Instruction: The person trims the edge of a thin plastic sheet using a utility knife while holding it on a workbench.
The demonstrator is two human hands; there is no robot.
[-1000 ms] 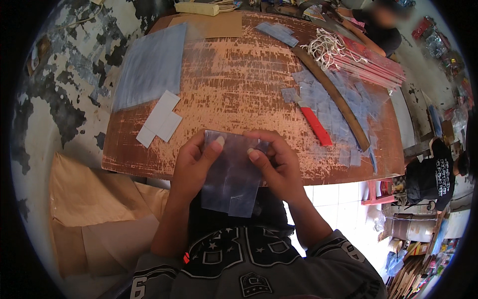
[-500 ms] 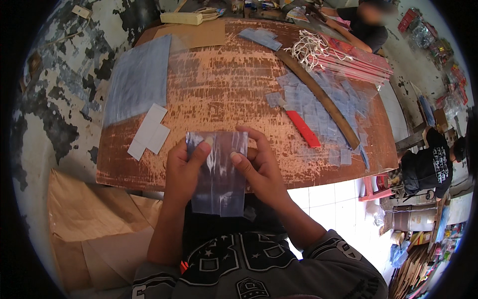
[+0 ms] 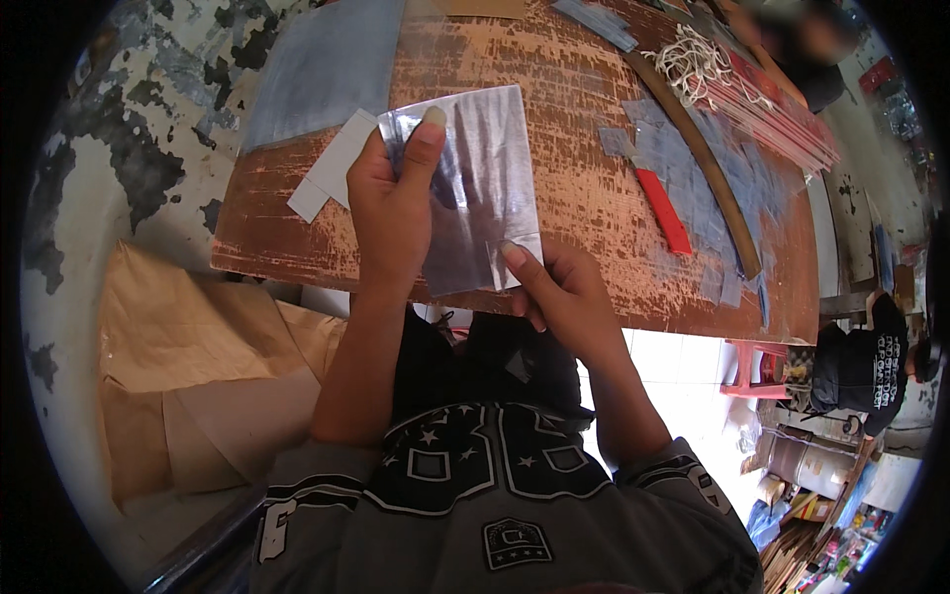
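A rectangular piece of clear, shiny plastic sheet (image 3: 475, 188) is held up above the near edge of the table, slightly tilted. My left hand (image 3: 396, 203) grips its left side, with the thumb lying flat on the front near the upper left corner and the fingers hidden behind. At the lower right corner, my right hand (image 3: 569, 292) pinches the sheet between thumb and fingers. Whether it is one layer or several I cannot tell. Behind my left hand lies a white card piece (image 3: 329, 178) with a notched outline, partly covered.
The worn brown table (image 3: 584, 282) carries a large bluish plastic sheet (image 3: 322, 74), a red-handled cutter (image 3: 663, 210), a long wooden strip (image 3: 703, 158) and several cut plastic pieces (image 3: 658, 158). White strings (image 3: 688, 69) lie far right. Brown paper (image 3: 198, 337) sits left. Two other people are at right.
The plastic sheet has been raised farther over the table and turned slightly. My right hand has shifted from its upper right edge to the lower right corner. The whole view has tilted downward.
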